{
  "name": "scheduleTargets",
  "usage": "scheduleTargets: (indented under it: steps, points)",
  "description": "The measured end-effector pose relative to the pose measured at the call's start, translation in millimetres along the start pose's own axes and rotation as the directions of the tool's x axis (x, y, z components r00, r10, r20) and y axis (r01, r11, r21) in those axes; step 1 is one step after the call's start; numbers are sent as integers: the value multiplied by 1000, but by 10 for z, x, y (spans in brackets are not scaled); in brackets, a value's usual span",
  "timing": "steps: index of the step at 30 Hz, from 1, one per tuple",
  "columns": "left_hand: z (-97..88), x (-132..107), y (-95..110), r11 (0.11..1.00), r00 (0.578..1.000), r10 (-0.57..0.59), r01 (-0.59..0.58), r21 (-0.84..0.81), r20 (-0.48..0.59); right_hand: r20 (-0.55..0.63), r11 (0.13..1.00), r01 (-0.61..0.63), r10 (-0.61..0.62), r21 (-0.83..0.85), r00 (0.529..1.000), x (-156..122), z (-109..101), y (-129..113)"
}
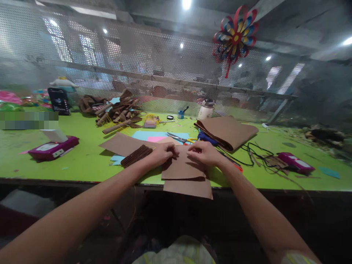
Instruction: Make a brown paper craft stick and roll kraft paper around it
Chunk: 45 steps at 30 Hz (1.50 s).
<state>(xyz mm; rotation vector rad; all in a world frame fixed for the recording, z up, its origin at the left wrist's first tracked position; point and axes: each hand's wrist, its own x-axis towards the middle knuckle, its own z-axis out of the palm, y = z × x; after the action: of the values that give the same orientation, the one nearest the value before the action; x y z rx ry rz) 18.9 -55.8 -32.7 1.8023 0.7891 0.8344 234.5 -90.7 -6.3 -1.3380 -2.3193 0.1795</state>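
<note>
A sheet of brown paper (183, 169) lies at the front edge of the green table (82, 161), its lower part hanging over the rim. My left hand (162, 153) pinches the sheet's far edge on the left, fingers closed. My right hand (205, 153) pinches the same edge on the right. Both hands sit close together. A folded pleated brown strip (136, 155) lies just left of my left hand. Scissors (178, 138) rest just beyond the hands on blue and pink paper (154, 136).
A folded stack of brown paper (228, 132) lies to the right. Black cords (251, 154) trail beside it. Magenta boxes sit at left (52, 148) and right (295, 163). Rolled brown pieces (118, 115), a phone (58, 101) and a jar (205, 109) stand at the back. A paper pinwheel (235, 35) hangs on mesh.
</note>
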Motion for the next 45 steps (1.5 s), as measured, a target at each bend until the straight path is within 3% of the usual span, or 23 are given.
scheduleTargets:
  steps: [3, 5, 12, 15, 18, 21, 24, 29, 33, 39, 45]
  points:
    - [12, 17, 13, 999, 999, -33, 31, -38, -43, 133, 980, 197, -198, 26, 971, -91, -5, -90]
    - [16, 28, -3, 999, 998, -36, 34, -35, -57, 199, 975, 222, -215, -11, 956, -115, -12, -140]
    - [24, 26, -12, 999, 991, 7, -1, 41, -134, 326, 994, 107, -113, 38, 939, -103, -9, -140]
    - [-5, 26, 6, 976, 960, 60, 2, 219, -273, 319, 996, 47, -67, 70, 945, -100, 8, -121]
    - [-40, 26, 4, 888, 920, 168, 16, 460, -355, 317, 997, 15, -40, 80, 948, -102, 33, -98]
    - [-49, 18, -11, 810, 930, 239, -33, 585, -278, 300, 994, 21, -52, 104, 952, -115, 43, -78]
    - [-45, 15, -43, 757, 957, 207, -25, 653, -203, 266, 996, 33, -55, 85, 963, -133, 30, -78]
    - [-67, 23, -112, 658, 959, 191, 31, 752, -207, 304, 1000, -13, 13, -3, 953, -129, 1, -110]
    - [-74, 8, -113, 618, 980, 130, 37, 786, -148, 331, 998, -62, 60, -5, 942, -111, 3, -113]
    - [-65, -1, -114, 574, 990, 117, -4, 819, -77, 332, 999, -19, 8, 29, 943, -116, 28, -87]
    - [-40, -18, -140, 570, 981, 168, -19, 821, -94, 261, 987, 139, -114, -77, 958, -153, -6, -163]
